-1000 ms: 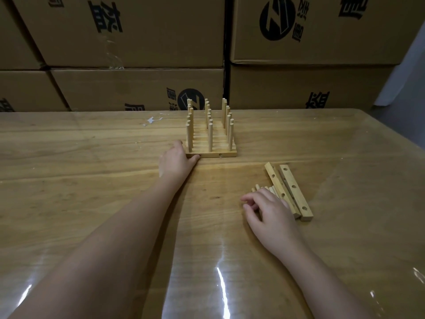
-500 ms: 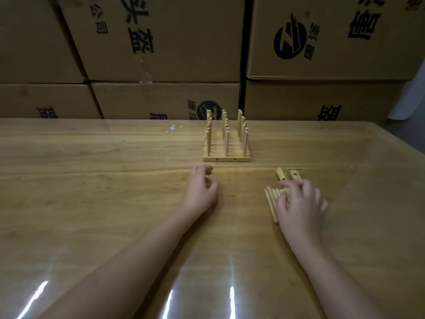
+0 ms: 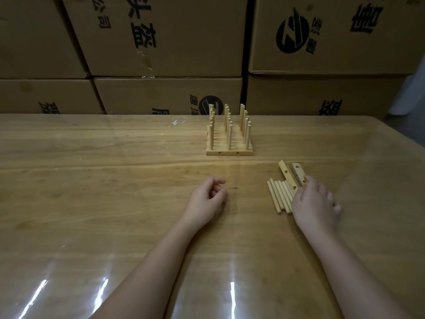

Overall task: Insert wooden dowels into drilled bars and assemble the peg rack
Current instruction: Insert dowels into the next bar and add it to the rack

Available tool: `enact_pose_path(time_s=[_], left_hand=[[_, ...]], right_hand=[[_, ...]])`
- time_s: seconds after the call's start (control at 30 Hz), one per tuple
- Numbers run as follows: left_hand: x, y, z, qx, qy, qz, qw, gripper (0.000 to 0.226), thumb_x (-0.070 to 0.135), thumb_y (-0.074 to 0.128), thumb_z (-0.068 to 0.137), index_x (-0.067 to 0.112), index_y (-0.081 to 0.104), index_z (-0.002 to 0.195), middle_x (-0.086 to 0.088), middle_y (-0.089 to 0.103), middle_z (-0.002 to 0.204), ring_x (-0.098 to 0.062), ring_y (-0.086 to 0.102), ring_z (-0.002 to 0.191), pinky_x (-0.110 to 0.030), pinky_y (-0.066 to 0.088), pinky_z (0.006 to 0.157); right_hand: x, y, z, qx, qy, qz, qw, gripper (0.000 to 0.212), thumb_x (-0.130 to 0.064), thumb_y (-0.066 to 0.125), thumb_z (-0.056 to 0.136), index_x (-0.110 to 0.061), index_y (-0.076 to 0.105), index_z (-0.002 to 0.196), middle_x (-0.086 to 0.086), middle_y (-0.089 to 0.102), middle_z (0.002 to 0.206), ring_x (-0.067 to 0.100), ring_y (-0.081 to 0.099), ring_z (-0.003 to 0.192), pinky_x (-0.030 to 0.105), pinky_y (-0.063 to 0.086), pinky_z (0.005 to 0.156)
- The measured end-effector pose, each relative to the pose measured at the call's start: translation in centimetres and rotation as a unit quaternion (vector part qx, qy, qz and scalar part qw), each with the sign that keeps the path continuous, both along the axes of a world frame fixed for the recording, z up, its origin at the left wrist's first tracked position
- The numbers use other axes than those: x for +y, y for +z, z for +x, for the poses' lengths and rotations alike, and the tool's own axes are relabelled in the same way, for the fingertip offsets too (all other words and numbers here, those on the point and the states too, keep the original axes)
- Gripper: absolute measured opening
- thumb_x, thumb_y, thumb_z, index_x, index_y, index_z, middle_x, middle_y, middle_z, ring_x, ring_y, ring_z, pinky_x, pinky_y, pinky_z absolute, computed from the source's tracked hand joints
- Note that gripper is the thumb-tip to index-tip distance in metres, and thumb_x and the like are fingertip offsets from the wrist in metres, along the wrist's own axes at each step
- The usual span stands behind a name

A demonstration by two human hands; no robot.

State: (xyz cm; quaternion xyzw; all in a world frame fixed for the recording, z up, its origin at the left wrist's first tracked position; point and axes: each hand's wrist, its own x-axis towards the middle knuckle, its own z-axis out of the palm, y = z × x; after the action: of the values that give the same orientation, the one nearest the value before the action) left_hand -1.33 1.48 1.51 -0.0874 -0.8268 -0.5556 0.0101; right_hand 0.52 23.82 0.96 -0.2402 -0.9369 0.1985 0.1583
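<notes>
tabletop point(image 3: 92, 180): right hand point(image 3: 315, 203) spread over drilled bars point(image 3: 287, 174); left hand point(image 3: 205, 200) loosely curled, empty

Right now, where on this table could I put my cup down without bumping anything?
The table is bare left of the peg rack and the left hand, save a small white scrap, and in the strip between that hand and the loose dowels. It is crowded right of centre, where the right hand rests over dowels and drilled bars.

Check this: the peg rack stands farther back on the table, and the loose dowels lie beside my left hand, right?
Not quite: the head view shows the loose dowels beside the right hand, not the left hand. The peg rack does stand farther back.
</notes>
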Motion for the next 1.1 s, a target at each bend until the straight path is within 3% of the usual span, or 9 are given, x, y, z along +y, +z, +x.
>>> enact_pose_path(time_s=[0.13, 0.4, 0.57, 0.73, 0.9, 1.03, 1.1], left_hand=[[-0.09, -0.04, -0.12, 0.003, -0.015, 0.006, 1.0, 0.019, 0.008, 0.055, 0.092, 0.014, 0.057, 0.11, -0.016, 0.066, 0.094, -0.017, 0.058, 0.08, -0.024, 0.045, 0.078], [0.02, -0.62, -0.83, 0.015, -0.022, -0.011, 1.0, 0.018, 0.011, 0.057, 0.092, 0.022, 0.057, 0.106, -0.003, 0.064, 0.088, -0.022, 0.062, 0.085, -0.024, 0.046, 0.078], [0.07, -0.65, -0.75, 0.03, -0.024, -0.025, 0.999, 0.02, 0.011, 0.057, 0.092, 0.018, 0.059, 0.11, 0.003, 0.062, 0.084, -0.005, 0.056, 0.072, -0.012, 0.043, 0.071], [0.15, -0.3, -0.44, 0.047, -0.025, -0.05, 0.997, 0.021, 0.011, 0.058, 0.091, 0.017, 0.059, 0.112, 0.007, 0.059, 0.083, -0.006, 0.053, 0.075, -0.011, 0.04, 0.072], [0.1, -0.25, -0.36, 0.047, -0.023, -0.06, 0.997, 0.022, 0.011, 0.058, 0.091, 0.016, 0.06, 0.112, 0.008, 0.059, 0.083, -0.005, 0.053, 0.075, -0.012, 0.04, 0.073], [0.17, -0.11, -0.21, 0.049, -0.027, -0.065, 0.996, 0.022, 0.011, 0.058, 0.091, 0.014, 0.06, 0.113, 0.005, 0.06, 0.085, -0.008, 0.054, 0.078, -0.017, 0.042, 0.077], [0.16, -0.08, -0.2, 0.05, -0.029, -0.065, 0.996, 0.021, 0.01, 0.058, 0.091, 0.014, 0.06, 0.112, 0.005, 0.06, 0.085, -0.005, 0.053, 0.075, -0.013, 0.041, 0.074]], right_hand=[[0.16, -0.13, -0.39, -0.013, -0.008, 0.0, 1.0, 0.039, -0.026, 0.036, 0.097, -0.02, 0.043, 0.134, 0.01, 0.046, 0.137, 0.031, 0.037, 0.125, 0.046, 0.024, 0.102], [-0.05, -0.53, -0.52, 0.046, 0.024, 0.01, 0.999, 0.035, -0.017, 0.048, 0.093, -0.019, 0.051, 0.127, 0.012, 0.045, 0.128, 0.035, 0.046, 0.112, 0.044, 0.034, 0.095], [-0.04, -0.46, -0.41, 0.063, 0.032, 0.009, 0.997, 0.034, -0.017, 0.051, 0.092, -0.02, 0.052, 0.125, 0.009, 0.047, 0.129, 0.032, 0.044, 0.115, 0.044, 0.035, 0.094], [0.01, -0.39, -0.24, 0.093, 0.043, -0.002, 0.995, 0.034, -0.015, 0.053, 0.09, -0.022, 0.052, 0.123, 0.005, 0.054, 0.127, 0.031, 0.045, 0.113, 0.042, 0.036, 0.092], [-0.03, 0.04, -0.13, 0.214, 0.064, -0.086, 0.971, 0.03, -0.011, 0.057, 0.087, -0.022, 0.054, 0.115, -0.001, 0.056, 0.113, 0.021, 0.05, 0.107, 0.033, 0.043, 0.083], [-0.36, 0.32, -0.04, 0.281, 0.089, -0.201, 0.934, 0.031, -0.02, 0.06, 0.087, -0.024, 0.052, 0.117, -0.008, 0.055, 0.108, 0.011, 0.053, 0.101, 0.016, 0.039, 0.075], [-0.65, 0.43, 0.08, 0.299, 0.109, -0.258, 0.912, 0.032, -0.026, 0.06, 0.088, -0.027, 0.051, 0.118, -0.011, 0.057, 0.105, 0.005, 0.056, 0.096, 0.015, 0.042, 0.076]])
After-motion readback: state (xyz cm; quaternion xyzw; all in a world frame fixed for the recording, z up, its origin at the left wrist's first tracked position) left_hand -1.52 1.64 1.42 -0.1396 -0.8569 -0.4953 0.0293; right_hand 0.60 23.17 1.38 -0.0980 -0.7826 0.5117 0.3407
